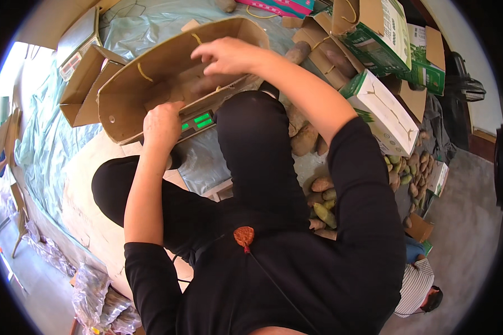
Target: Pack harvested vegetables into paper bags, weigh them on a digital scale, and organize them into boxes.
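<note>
A long open cardboard box [126, 89] stands in front of me, with yellow cord loops on its inner wall. Brownish-pink root vegetables [207, 84] lie inside it, partly hidden by my right arm and the near wall. My left hand [162, 125] has its fingers curled over the near rim. Above the box's right half is my right hand [226, 56], fingers apart and nothing in them. A digital scale with a lit green display [204, 120] shows just below the near wall, between the box and my knees.
At the left stands a smaller open carton [89, 89] on pale plastic sheeting [42, 123]. Green-and-white cartons [383, 111] are stacked at the right, with several root vegetables [324, 215] on the floor beside my leg. Another person [416, 287] is at the lower right.
</note>
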`<state>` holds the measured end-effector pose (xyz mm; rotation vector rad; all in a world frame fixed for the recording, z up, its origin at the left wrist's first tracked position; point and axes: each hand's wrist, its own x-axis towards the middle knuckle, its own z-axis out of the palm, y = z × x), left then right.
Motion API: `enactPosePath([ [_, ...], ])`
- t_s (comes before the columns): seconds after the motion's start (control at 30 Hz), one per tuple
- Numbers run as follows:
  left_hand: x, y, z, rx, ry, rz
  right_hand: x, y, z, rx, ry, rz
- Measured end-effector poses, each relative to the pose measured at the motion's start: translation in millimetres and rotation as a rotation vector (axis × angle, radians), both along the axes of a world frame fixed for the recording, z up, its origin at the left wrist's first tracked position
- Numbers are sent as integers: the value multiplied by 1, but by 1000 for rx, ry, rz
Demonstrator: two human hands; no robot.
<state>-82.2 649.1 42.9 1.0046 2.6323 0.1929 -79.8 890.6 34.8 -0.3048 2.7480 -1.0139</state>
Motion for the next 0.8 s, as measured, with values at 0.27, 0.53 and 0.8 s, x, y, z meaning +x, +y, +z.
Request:
enactPosePath([
  [0.27,7,-1,9,-47,27,-1,141,93,-27,-471,315,-932],
  [0.53,9,11,3,-22,12,11,364,101,-261,-314,-359,-1915],
  [0.8,10,-1,5,-36,24,29,339,26,-244,-850,-663,-2150],
])
